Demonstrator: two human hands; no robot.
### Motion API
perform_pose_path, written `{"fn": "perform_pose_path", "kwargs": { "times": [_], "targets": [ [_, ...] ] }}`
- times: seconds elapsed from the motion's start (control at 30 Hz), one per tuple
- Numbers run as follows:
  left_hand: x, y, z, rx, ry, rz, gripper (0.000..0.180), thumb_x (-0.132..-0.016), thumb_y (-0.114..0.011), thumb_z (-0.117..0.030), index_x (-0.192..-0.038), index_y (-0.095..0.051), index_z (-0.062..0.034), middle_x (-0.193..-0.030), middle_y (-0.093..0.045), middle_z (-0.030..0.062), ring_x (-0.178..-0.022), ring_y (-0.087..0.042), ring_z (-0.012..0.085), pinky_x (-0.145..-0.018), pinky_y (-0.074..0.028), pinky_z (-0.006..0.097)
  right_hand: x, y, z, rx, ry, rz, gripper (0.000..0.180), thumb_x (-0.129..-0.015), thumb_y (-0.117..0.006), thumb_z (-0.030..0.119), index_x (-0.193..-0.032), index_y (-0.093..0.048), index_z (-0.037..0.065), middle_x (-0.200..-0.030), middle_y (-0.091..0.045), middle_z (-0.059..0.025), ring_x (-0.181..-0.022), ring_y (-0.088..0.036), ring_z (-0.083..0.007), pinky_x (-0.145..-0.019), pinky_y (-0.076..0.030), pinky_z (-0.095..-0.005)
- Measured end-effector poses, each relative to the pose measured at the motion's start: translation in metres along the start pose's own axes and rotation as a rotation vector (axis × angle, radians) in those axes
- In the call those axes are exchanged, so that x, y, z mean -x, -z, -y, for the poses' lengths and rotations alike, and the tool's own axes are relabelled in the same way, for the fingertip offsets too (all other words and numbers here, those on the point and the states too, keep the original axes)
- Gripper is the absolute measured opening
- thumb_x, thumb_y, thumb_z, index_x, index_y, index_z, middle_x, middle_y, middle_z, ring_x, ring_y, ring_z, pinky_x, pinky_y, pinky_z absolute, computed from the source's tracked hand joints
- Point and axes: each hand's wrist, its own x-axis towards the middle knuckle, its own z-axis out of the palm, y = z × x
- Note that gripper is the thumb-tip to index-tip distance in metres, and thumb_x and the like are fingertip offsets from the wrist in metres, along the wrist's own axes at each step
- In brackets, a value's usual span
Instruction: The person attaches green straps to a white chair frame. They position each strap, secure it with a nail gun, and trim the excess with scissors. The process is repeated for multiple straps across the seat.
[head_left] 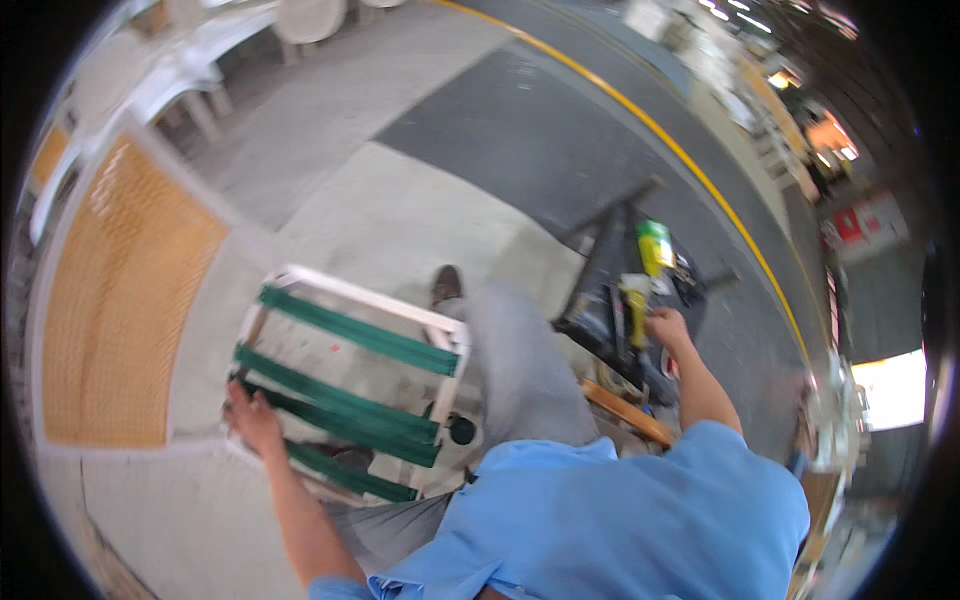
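1. Two bare hands are in play, spread far apart on either side of the person's grey-trousered leg (520, 360).
2. The left hand (252, 418) grips the near left edge of a white frame (360, 295), fingers curled around the rail; the frame lies tilted against the leg and is crossed by four green webbing straps (355, 332).
3. The right hand (668, 326) reaches out to a dark low stand (610, 310) and rests at a yellow tool (636, 305) on it; whether the fingers close around the tool cannot be told.
4. Just beyond that tool stands a green and yellow container (654, 245), upright, its label too blurred to describe.
5. A wooden bar (630, 412) lies under the right forearm, near the stand.
6. A large panel of woven cane (120, 300) in a pale border lies on the concrete floor (400, 210) to the left, apart from the frame.
7. A yellow line (690, 165) curves across the dark floor at upper right; a red and white sign (865, 222) hangs at the far right.
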Motion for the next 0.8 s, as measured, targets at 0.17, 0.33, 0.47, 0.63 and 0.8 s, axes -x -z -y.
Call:
{"fn": "perform_pose_path", "kwargs": {
  "times": [0.17,0.33,0.47,0.63,0.8],
  "targets": [
    [0.003,-0.006,0.011,0.074,-0.065,-0.025,0.071,-0.104,-0.060,-0.039,-0.168,-0.037,-0.0181,-0.175,-0.035,0.0039,-0.159,-0.027,0.0474,-0.129,-0.020,0.062,-0.008,-0.025,0.025,-0.370,0.047,0.090,0.045,-0.081,-0.087,0.020,-0.121,-0.075,0.001,-0.105,-0.076,-0.0108,-0.091,-0.071,-0.0266,-0.081,-0.056,-0.0415],
    [0.014,-0.002,0.007,0.229,-0.049,-0.199,0.071,-0.103,-0.064,-0.034,-0.168,-0.037,-0.0212,-0.176,-0.032,-0.0003,-0.161,-0.022,0.0470,-0.128,-0.018,0.067,-0.016,-0.022,0.035,-0.160,0.129,0.002,0.040,-0.070,-0.072,0.008,-0.109,-0.070,-0.001,-0.095,-0.071,-0.0099,-0.085,-0.068,-0.0296,-0.078,-0.054,-0.0434],
    [0.016,0.000,0.008,0.302,-0.029,-0.183,0.068,-0.104,-0.062,-0.030,-0.167,-0.039,-0.0200,-0.176,-0.032,-0.0007,-0.161,-0.022,0.0459,-0.129,-0.016,0.067,0.009,-0.009,0.076,-0.306,0.465,-0.008,0.053,-0.066,-0.070,0.001,-0.119,-0.067,0.001,-0.105,-0.071,-0.0064,-0.092,-0.068,-0.0252,-0.083,-0.055,-0.0391],
    [0.014,-0.010,0.012,0.330,-0.049,-0.296,0.065,-0.103,-0.062,-0.027,-0.164,-0.043,-0.0160,-0.173,-0.036,0.0000,-0.160,-0.023,0.0449,-0.128,-0.018,0.067,0.093,0.017,0.199,-0.574,0.619,0.427,0.042,-0.087,-0.079,0.014,-0.125,-0.065,0.005,-0.107,-0.072,-0.0044,-0.095,-0.066,-0.0180,-0.083,-0.052,-0.0337],
    [0.014,-0.013,0.014,0.398,-0.051,-0.334,0.061,-0.102,-0.063,-0.024,-0.160,-0.048,-0.0146,-0.171,-0.038,0.0005,-0.159,-0.024,0.0448,-0.128,-0.018,0.067,0.207,-0.040,0.356,-0.523,0.652,0.966,0.035,-0.100,-0.077,0.029,-0.127,-0.068,0.008,-0.101,-0.073,-0.0028,-0.079,-0.062,-0.0094,-0.066,-0.047,-0.0270]
  ]
}}
